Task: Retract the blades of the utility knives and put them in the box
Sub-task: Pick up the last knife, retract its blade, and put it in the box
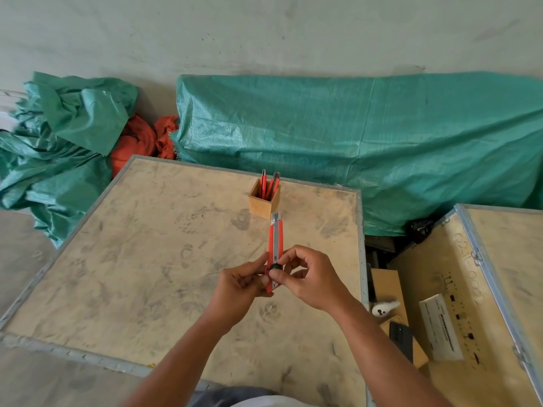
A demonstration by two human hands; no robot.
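Both forearms reach forward over the worktop (147, 245). Left hand (239, 282) pinches the lower end of an orange utility knife (275, 245); right hand (308, 277) has fingers closed on its black wheel, tip pointing away. Wooden box (263, 202) holding other knives sits just beyond the tip.

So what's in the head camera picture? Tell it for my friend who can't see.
Two hands, the left hand and right hand, hold a red utility knife above a dusty plywood crate top, fingers at its black knob. Behind it stands a small wooden box with other red knives sticking out, and green tarps lie along the wall.
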